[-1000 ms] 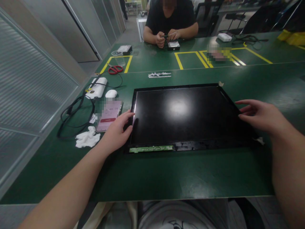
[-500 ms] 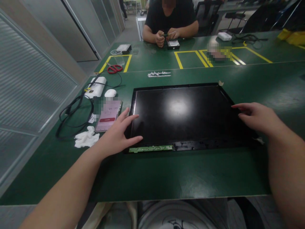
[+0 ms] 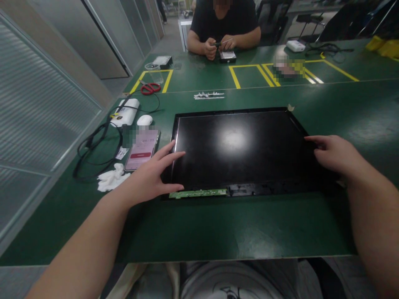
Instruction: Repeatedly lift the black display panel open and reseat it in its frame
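A black display panel [image 3: 249, 143] lies flat on the green table, its glossy face up with a bright reflection in the middle. Along the front left of its frame runs a narrow green circuit board [image 3: 199, 193]. My left hand [image 3: 156, 172] rests over the panel's left edge, fingers spread, the thumb at the left end of the circuit board. At the right edge, my right hand [image 3: 339, 154] has its index finger stretched onto the frame and the thumb a little apart below it. Its other fingers are partly hidden. Neither hand grips anything.
Left of the panel are a phone [image 3: 143, 147], a crumpled white tissue [image 3: 114, 177], a white mouse-like object [image 3: 145, 120], a white box [image 3: 126, 113], black cable [image 3: 77, 162] and red-handled scissors [image 3: 151, 88]. Across the table a person [image 3: 223, 25] handles a tool over a hard drive [image 3: 227, 57].
My left hand has shifted slightly along the left edge, its thumb now lower, at the circuit board. My right hand has barely moved, and the panel stays in place.
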Demonstrator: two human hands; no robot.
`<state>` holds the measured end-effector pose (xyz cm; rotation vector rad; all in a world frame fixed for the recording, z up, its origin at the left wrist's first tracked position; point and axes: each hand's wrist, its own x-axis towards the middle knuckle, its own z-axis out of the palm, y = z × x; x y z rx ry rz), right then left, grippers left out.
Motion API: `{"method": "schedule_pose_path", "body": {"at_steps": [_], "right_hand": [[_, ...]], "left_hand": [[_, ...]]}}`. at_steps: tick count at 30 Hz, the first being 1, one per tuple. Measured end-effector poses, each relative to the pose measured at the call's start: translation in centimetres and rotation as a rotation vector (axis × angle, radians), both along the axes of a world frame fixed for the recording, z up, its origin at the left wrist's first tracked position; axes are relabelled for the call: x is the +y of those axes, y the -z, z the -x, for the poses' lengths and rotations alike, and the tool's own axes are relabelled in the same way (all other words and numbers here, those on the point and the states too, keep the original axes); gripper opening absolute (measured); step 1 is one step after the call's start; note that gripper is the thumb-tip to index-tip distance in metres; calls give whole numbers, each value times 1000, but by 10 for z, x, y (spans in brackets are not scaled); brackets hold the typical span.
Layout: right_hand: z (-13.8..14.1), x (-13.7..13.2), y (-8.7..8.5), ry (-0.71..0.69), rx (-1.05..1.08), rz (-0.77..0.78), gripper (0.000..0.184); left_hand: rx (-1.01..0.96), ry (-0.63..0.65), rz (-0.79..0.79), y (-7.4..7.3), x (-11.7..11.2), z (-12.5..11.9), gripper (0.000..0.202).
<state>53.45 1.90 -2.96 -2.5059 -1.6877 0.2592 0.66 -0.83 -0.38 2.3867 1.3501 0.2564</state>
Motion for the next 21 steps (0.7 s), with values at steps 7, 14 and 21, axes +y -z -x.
{"method": "schedule_pose_path", "body": {"at_steps": [7,14,21], "right_hand": [[-5,2,-3,124,214,-85,61],[-12,1,3,161,363,-148,58],[-6,0,-1,217,437,-151,57]], "left_hand": [[-6,-5,26,-3,0,-4,90],[-38,-12,43,-2,0,-3,96],[-82,2,39,0,0,-2,98]]}}
